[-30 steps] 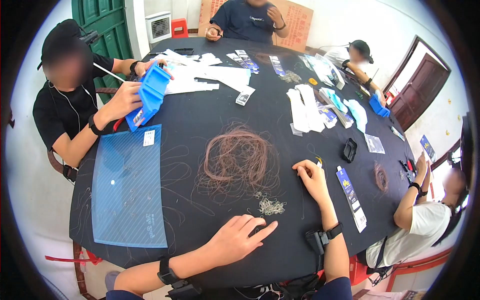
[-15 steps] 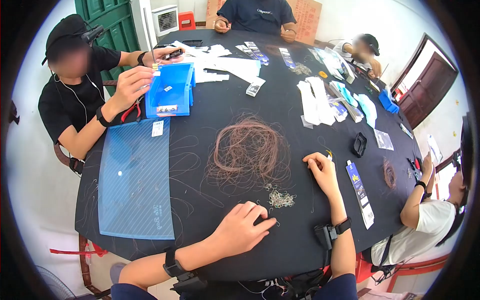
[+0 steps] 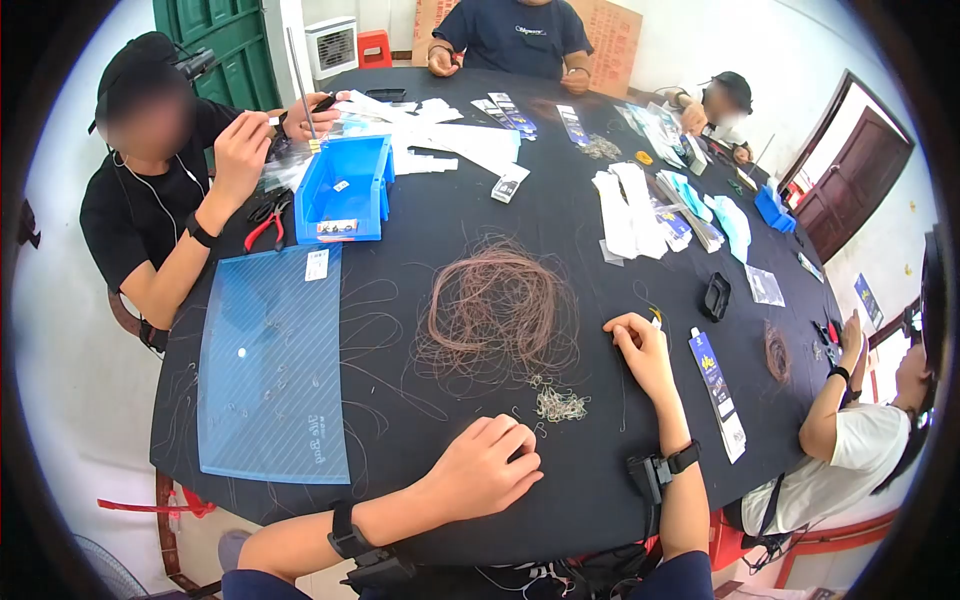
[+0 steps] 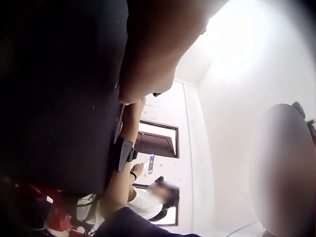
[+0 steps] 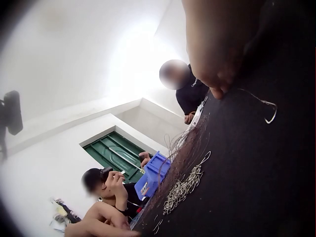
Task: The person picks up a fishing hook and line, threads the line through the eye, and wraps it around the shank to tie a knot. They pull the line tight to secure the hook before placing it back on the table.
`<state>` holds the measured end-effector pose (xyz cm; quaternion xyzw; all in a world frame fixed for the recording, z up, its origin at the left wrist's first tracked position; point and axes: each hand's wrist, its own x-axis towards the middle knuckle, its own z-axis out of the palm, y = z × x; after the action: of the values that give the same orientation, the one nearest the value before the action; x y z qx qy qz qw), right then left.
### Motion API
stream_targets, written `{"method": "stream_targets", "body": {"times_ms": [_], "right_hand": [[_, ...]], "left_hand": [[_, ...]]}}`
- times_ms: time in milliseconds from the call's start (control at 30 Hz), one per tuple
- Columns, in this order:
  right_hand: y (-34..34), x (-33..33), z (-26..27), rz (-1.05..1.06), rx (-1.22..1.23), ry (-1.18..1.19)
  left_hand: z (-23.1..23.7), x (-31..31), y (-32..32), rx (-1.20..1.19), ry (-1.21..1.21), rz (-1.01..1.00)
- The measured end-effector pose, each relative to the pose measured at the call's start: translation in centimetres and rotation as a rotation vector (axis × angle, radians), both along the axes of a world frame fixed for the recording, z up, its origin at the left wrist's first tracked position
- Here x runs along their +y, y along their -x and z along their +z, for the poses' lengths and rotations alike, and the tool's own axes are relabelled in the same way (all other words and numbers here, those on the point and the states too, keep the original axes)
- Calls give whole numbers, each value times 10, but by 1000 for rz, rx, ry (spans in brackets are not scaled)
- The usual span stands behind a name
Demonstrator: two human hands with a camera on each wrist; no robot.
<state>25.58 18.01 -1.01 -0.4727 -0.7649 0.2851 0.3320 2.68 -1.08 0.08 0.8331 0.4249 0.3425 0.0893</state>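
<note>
The right hand (image 3: 640, 345) pinches a thin fishing line, from which a single fish hook (image 5: 270, 114) hangs beyond the fingertips in the right wrist view. Close to the near table edge, the left hand (image 3: 485, 465) has its fingers bent toward the thumb; I cannot tell whether a hook is between the tips. A small pile of silvery fish hooks (image 3: 562, 404) lies between the hands, with a few loose ones beside it. Just behind the pile spreads a loose tangle of reddish-brown fishing line (image 3: 495, 310). The left wrist view shows the left hand dark, from close by.
A blue translucent bag (image 3: 270, 370) lies at left, behind it a blue bin (image 3: 345, 190) and red-handled pliers (image 3: 265, 228). Right of the right hand are a printed card strip (image 3: 717, 390) and a small black tray (image 3: 716, 296). Several other people sit around the table.
The left hand's fingers have curled in and drawn slightly back; a hook seen at their tips no longer shows there. The right hand stays put. The person at left has set down the blue bin.
</note>
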Motion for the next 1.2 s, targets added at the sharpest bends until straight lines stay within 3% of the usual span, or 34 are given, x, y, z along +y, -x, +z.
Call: {"method": "stream_targets", "body": {"times_ms": [1100, 1200], "right_hand": [[-1, 1, 1, -6, -45, -6], [5, -5, 9, -64, 126, -92]], "left_hand": [[-11, -2, -2, 68, 97, -7], [-13, -1, -3, 35, 101, -16]]}}
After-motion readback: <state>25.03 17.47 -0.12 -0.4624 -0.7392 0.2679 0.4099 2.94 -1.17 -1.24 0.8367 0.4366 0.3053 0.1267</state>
